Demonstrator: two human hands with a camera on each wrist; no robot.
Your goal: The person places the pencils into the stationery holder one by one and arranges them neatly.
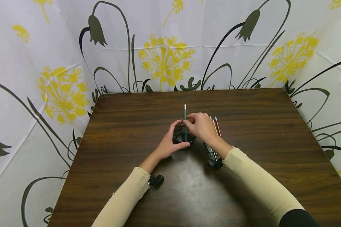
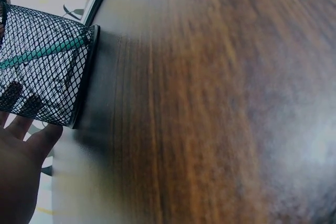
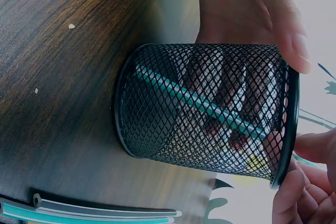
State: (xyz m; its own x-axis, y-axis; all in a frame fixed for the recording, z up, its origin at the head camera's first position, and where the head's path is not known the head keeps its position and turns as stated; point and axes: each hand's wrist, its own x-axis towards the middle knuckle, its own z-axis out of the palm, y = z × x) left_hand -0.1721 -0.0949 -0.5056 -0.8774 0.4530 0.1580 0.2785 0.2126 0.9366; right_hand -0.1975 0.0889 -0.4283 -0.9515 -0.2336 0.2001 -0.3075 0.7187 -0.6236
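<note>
A black wire-mesh pencil cup (image 3: 157,129) stands upright on the table. My left hand (image 1: 167,145) holds it from the left, thumb near the rim and fingers spread around the far side. Between the thumb and fingers of my right hand (image 1: 201,126) is a teal pencil (image 1: 185,113), its white eraser end up. The pencil's lower part slants inside the cup and shows through the mesh, reaching near the base in the right wrist view. My right fingers are right at the cup's rim.
Several pencils (image 1: 217,127) lie side by side on the brown wood-grain table (image 1: 125,126), partly hidden under my right forearm. A black wrist camera (image 1: 156,180) sits below my left wrist, another (image 1: 215,164) below my right. Flower-patterned cloth (image 1: 164,19) hangs behind the table.
</note>
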